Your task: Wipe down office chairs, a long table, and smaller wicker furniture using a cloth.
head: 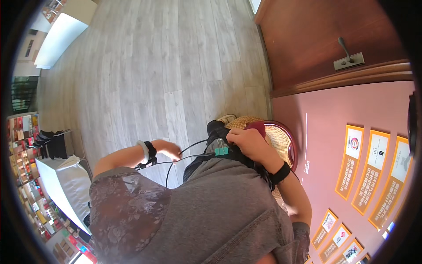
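Note:
My left hand point(168, 150), with a white bangle and a black band at the wrist, is at a thin black cable point(194, 155) that runs in loops to my waist. My right hand point(247, 140) is bent over at my waistband, its fingers curled against dark fabric; what they hold is hidden. A teal binder clip point(221, 150) sits on the dark fabric between the hands, just left of the right one. A black band circles the right wrist. Behind the right hand is a woven wicker chair point(280, 145) with a dark red rim and a dark red item on it.
Grey wood-plank floor point(158, 66) lies ahead. A brown door point(323, 29) with a metal handle point(349, 60) and a pink wall point(313, 109) bearing framed signs stand at the right. At the left are a white-covered table point(66, 184), a black folding chair point(54, 143) and filled shelves point(21, 132).

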`<state>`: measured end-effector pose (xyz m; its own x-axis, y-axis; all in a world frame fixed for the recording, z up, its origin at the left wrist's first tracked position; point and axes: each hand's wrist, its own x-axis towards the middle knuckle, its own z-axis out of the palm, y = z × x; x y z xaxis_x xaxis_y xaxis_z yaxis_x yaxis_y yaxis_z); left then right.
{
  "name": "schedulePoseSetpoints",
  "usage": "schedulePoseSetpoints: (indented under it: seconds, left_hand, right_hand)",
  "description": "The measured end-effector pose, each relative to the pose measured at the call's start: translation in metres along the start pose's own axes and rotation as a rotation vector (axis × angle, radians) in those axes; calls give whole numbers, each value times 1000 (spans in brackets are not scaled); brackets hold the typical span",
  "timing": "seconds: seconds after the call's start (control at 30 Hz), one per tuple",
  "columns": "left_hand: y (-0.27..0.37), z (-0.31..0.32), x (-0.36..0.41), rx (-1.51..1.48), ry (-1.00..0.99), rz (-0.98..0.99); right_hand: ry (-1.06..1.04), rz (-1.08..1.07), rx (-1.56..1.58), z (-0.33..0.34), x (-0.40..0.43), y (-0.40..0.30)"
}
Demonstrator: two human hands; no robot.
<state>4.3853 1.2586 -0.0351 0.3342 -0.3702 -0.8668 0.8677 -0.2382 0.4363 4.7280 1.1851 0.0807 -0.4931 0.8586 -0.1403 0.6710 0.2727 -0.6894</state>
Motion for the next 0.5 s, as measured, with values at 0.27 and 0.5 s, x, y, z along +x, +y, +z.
schedulePoseSetpoints:
  seconds: [0.27, 0.5]
  left_hand:
    - [25, 45, -40, -473, -286, 75]
    - [81, -15, -67, -303, 207, 388]
  right_hand:
    - [138, 27, 132, -15, -19, -1]
    - [141, 99, 97, -63, -45, -15]
